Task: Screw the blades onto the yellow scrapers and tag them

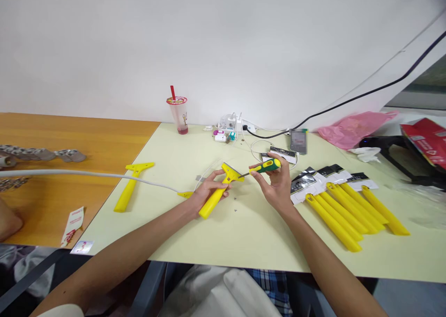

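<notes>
My left hand grips a yellow scraper by its neck, the wide head tilted up and away from me. In my right hand is a screwdriver with a green and yellow handle. Its thin shaft points left, and the tip meets the scraper's head. Two tiny metal pieces, probably screws, lie on the table below the scraper. Another yellow scraper lies to the left. Behind my left wrist, a further yellow piece is partly hidden.
Several packaged yellow scrapers lie at the right. A cup with a red straw stands near the wall, beside a power strip and a phone. A white cable crosses from the left. Another person's arm shows at the left edge.
</notes>
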Tool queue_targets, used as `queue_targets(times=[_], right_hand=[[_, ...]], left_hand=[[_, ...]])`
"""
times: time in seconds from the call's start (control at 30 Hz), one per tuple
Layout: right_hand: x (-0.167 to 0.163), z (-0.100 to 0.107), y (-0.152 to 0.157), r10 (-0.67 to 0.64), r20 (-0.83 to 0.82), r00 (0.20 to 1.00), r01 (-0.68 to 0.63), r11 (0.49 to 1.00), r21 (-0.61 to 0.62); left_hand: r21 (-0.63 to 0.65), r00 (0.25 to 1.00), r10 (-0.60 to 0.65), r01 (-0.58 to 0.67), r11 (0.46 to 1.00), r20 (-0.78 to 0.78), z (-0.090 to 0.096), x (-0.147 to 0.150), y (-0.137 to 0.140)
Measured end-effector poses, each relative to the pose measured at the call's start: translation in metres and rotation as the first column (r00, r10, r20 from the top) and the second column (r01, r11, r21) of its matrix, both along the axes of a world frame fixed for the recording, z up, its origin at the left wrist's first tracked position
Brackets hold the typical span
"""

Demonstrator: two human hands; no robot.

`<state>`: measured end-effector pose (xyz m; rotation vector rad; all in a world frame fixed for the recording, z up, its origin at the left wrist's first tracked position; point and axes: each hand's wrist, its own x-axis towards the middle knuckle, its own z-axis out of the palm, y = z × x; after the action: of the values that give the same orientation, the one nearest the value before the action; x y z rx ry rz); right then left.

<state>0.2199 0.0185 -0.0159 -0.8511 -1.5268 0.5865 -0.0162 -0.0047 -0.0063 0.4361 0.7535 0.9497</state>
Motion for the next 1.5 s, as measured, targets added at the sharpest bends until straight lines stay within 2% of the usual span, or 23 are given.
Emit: queue_targets(times=[0.2, 0.3, 0.4, 0.47, 0.53, 0.6, 0.67, 0.73, 0.8, 0.9, 1.0, 1.1, 1.23, 1.5], right_hand=[[-0.003, 0.004, 0.0, 0.005, -0.034, 0.999, -0.005, 1.0, -0.003], [-0.003, 0.021, 0.005, -0.028, -0.128, 0.991, 0.034, 0.998, 0.048], [0.016, 0.049, 0.022, -0.155, -0.18, 0.972, 0.183, 0.971, 0.152], [0.042, 0.064, 0.042, -0.278, -0.067, 0.958, 0.286, 0.939, 0.192], [0.076, 0.07, 0.068, -0.388, 0.202, 0.899, 0.362, 0.919, 0.157], [0.112, 0.064, 0.094, -0.442, 0.496, 0.747, 0.443, 0.888, 0.124], [0.143, 0.049, 0.118, -0.391, 0.707, 0.59, 0.492, 0.868, 0.069], [0.167, 0.029, 0.137, -0.298, 0.836, 0.461, 0.513, 0.858, 0.023], [0.182, 0.009, 0.151, -0.219, 0.899, 0.381, 0.501, 0.865, -0.002], [0.193, -0.01, 0.166, -0.213, 0.917, 0.338, 0.484, 0.874, 0.024], [0.197, -0.017, 0.179, -0.203, 0.926, 0.318, 0.508, 0.861, 0.015], [0.198, -0.018, 0.188, -0.219, 0.928, 0.301, 0.527, 0.849, 0.029], [0.193, -0.021, 0.188, -0.254, 0.921, 0.296, 0.529, 0.846, 0.063], [0.184, -0.036, 0.171, -0.234, 0.93, 0.285, 0.482, 0.873, 0.072]], left_hand=[[0.014, 0.998, 0.015, -0.016, 1.0, 0.06, -0.003, 0.004, 0.004], [-0.005, 0.99, 0.067, -0.066, 0.998, 0.123, 0.0, 0.009, 0.008], [-0.02, 0.981, 0.119, -0.117, 0.993, 0.152, 0.012, 0.015, 0.011], [0.033, 0.977, 0.103, -0.111, 0.993, 0.186, 0.025, 0.019, 0.012], [0.14, 0.968, 0.037, -0.074, 0.987, 0.25, 0.045, 0.023, 0.014], [0.262, 0.946, -0.049, -0.039, 0.964, 0.321, 0.07, 0.029, 0.016], [0.381, 0.921, -0.132, -0.02, 0.924, 0.366, 0.098, 0.036, 0.018], [0.49, 0.912, -0.185, -0.02, 0.872, 0.367, 0.127, 0.043, 0.019], [0.569, 0.928, -0.186, -0.034, 0.821, 0.324, 0.153, 0.047, 0.019], [0.631, 0.953, -0.146, -0.058, 0.774, 0.267, 0.183, 0.048, 0.018], [0.664, 0.955, -0.122, -0.093, 0.742, 0.271, 0.195, 0.044, 0.017], [0.68, 0.956, -0.064, -0.155, 0.717, 0.286, 0.195, 0.037, 0.02], [0.659, 0.97, 0.032, -0.189, 0.728, 0.243, 0.192, 0.027, 0.025], [0.701, 0.957, -0.044, -0.179, 0.69, 0.287, 0.197, 0.018, 0.023]])
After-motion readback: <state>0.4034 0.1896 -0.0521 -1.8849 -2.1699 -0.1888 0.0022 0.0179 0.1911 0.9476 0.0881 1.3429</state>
